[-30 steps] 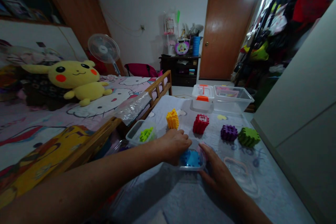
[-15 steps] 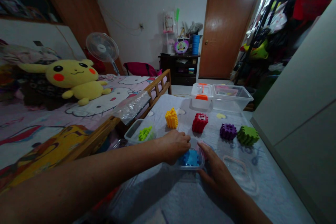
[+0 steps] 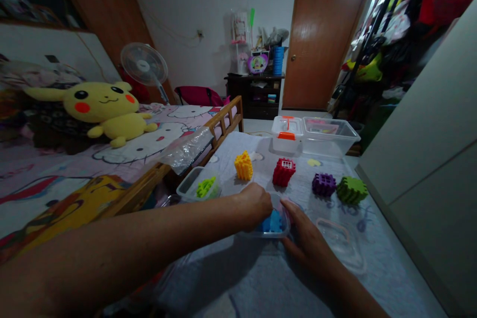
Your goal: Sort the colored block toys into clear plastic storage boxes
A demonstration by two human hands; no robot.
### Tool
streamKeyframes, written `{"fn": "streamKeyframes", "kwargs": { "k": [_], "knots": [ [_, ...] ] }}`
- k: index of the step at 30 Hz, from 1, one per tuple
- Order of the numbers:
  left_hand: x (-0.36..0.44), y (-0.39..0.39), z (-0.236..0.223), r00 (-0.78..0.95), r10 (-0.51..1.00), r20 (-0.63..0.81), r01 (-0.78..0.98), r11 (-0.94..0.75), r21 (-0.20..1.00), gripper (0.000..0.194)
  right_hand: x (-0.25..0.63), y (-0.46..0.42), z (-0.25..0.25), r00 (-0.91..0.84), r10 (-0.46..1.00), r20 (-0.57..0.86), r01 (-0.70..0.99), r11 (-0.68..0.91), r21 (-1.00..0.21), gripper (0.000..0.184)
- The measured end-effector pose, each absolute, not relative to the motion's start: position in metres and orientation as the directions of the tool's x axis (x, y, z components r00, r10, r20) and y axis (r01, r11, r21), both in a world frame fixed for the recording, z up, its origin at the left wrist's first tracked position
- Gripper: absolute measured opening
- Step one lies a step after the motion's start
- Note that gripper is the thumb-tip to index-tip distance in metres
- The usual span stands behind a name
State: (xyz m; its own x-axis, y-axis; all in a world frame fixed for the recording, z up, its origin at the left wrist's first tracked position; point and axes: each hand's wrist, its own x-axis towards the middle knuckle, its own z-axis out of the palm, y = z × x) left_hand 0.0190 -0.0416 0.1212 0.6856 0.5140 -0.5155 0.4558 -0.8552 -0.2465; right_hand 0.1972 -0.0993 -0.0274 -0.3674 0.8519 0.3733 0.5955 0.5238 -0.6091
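Observation:
A clear plastic container (image 3: 249,234) holding blue interlocking building blocks (image 3: 275,221) stands before me. My left hand (image 3: 257,204) is curled over its left part, with the fingertips down inside and hidden, so what they pinch does not show. Around the right wall of that container my right hand (image 3: 301,231) is closed, thumb in front and fingers behind. Beyond it stand shapes assembled from blocks: yellow (image 3: 243,166), red (image 3: 283,173), purple (image 3: 324,185) and green (image 3: 352,191).
Left of my hands, a second clear container (image 3: 186,190) holds lime-green blocks (image 3: 206,187). A clear lid (image 3: 341,246) lies at right. An orange-latched box (image 3: 286,134) and a larger clear bin (image 3: 330,134) are at the far edge. A wooden bed rail (image 3: 223,126) borders the left.
My left hand has curled into a tighter fist and turned slightly at the container. My right hand stays on the container's right side. The camera view has shifted a little.

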Motion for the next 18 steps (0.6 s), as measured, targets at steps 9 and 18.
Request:
{"fn": "streamKeyframes", "kwargs": {
  "k": [9,18],
  "knots": [
    [0.0144,-0.0399,0.1222,0.707,0.504,-0.497,0.466,-0.860,-0.208,0.037,0.1962,-0.1005,-0.0263,-0.363,0.854,0.372,0.603,0.520,-0.605,0.074],
    [0.0181,-0.0405,0.1262,0.697,0.478,-0.535,0.446,-0.873,-0.198,0.034,0.1986,-0.0996,-0.0276,-0.373,0.852,0.367,0.604,0.524,-0.601,0.076]
  ]
}}
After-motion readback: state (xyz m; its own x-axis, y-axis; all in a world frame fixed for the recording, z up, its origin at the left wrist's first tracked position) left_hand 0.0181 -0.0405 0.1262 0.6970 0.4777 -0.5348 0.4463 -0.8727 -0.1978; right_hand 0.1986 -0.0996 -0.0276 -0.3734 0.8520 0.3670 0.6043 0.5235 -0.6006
